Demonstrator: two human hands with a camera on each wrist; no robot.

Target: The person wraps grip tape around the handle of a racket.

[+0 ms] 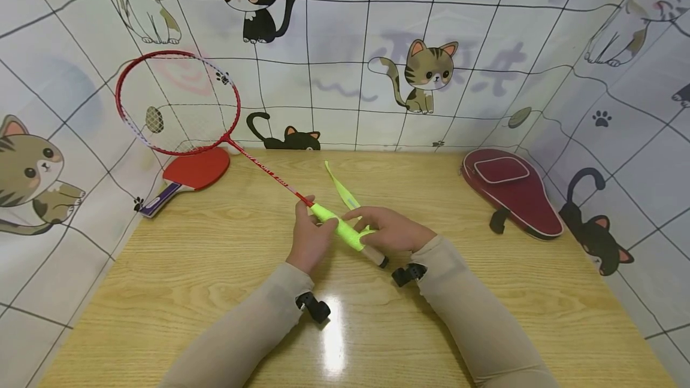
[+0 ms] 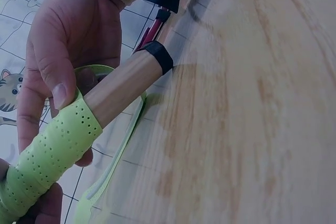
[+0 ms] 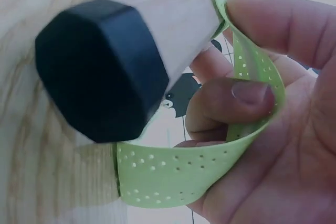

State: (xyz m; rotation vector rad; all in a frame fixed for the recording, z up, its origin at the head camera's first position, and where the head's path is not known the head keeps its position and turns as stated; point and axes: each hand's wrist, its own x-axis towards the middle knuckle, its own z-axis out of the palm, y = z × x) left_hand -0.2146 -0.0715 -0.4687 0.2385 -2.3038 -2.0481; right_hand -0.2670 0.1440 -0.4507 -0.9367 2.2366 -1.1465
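A red and white badminton racket slants across the table, its strung head at the far left. Perforated lime-green grip tape winds around the upper part of its handle. Below the tape, bare wood shows down to a black butt cap. My left hand holds the handle at the top of the wrapped part. With thumb and fingers, my right hand pinches the tape at the edge of the wrapping. The loose tape loops under that hand, and its tail extends behind the handle.
A red table tennis bat lies at the back left, partly under the racket head. At the right stands a dark red bat case with a black strap. Cat-printed cloth walls border the wooden table.
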